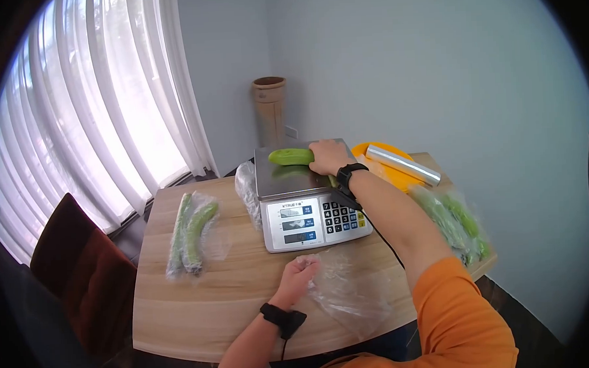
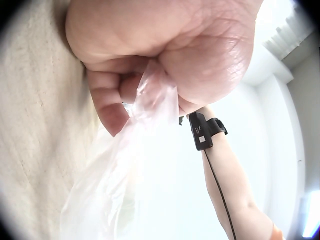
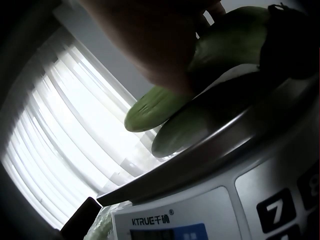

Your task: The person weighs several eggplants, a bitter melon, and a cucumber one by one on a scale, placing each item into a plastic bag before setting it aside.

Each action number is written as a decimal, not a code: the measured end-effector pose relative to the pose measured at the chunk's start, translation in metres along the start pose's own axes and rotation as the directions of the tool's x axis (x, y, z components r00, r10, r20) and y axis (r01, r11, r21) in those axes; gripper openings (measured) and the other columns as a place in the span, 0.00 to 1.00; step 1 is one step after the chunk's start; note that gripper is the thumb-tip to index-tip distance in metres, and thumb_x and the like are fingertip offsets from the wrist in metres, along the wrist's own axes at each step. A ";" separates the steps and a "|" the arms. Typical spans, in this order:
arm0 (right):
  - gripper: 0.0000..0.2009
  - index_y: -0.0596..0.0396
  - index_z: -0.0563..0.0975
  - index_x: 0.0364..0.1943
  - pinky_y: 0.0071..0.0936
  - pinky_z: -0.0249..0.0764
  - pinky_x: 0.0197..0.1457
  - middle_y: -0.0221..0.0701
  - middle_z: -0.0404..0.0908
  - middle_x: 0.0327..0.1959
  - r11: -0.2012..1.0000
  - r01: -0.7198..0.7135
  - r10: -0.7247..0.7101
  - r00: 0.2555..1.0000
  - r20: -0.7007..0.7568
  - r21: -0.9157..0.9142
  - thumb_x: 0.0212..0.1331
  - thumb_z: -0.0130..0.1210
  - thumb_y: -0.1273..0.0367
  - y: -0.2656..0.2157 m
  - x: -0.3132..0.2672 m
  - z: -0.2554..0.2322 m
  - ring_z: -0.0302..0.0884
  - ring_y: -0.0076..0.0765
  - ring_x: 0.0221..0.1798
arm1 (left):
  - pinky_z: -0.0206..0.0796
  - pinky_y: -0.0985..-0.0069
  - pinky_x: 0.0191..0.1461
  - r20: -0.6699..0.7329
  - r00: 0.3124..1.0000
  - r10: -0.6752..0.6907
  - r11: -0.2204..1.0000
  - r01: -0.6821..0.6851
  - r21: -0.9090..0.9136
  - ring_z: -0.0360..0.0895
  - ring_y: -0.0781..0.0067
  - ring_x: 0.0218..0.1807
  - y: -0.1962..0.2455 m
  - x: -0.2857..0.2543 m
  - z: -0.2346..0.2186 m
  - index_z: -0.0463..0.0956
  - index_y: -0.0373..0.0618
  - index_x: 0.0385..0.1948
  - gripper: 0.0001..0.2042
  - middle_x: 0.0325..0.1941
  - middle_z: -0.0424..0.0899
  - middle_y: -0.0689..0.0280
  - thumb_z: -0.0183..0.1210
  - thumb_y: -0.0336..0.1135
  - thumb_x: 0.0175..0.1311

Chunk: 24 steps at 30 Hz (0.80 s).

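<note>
A long green gourd [image 1: 291, 157] lies along the steel platter of the weighing scale [image 1: 288, 184], mirrored in the metal. My right hand [image 1: 329, 157] grips it from above near its right part, hiding that stretch. From the right wrist view, the gourd's blunt pale tip [image 3: 150, 112] sticks out past the hand, close over the platter. In front of the scale, my left hand [image 1: 297, 280] pinches the gathered end of a clear plastic bag [image 1: 352, 300]. The left wrist view shows the bunched film [image 2: 157, 95] between thumb and fingers, with the bag trailing away from them.
Two film-wrapped green vegetables [image 1: 195, 237] lie at the table's left. Crumpled plastic [image 1: 247, 192] sits beside the scale. Behind it on the right, a roll of film [image 1: 402, 165] rests on an orange plate [image 1: 365, 148]. Bagged greens [image 1: 454, 220] lie at the right edge. A red chair [image 1: 81, 272] stands left.
</note>
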State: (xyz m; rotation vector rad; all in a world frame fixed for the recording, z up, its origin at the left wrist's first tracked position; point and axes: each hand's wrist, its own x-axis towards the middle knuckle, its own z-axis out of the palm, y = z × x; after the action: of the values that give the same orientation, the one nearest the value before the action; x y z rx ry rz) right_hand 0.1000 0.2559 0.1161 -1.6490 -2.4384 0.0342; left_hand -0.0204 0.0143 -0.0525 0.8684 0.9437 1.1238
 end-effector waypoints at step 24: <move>0.24 0.59 0.75 0.50 0.25 0.71 0.48 0.33 0.80 0.39 0.794 -0.132 -0.016 0.971 0.238 0.594 0.47 0.65 0.67 0.105 -0.310 0.030 0.75 0.28 0.42 | 0.68 0.71 0.38 -0.080 0.943 0.324 0.783 -0.220 0.582 0.74 0.71 0.30 0.028 -0.007 -0.037 0.76 0.38 0.40 0.11 0.26 0.77 0.63 0.59 0.33 0.58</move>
State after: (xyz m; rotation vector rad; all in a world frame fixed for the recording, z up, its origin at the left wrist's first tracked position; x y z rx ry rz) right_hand 0.3020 0.0126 0.0262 -1.4634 -2.1683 0.9700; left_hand -0.0657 0.0168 -0.0386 1.4488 1.3712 1.1965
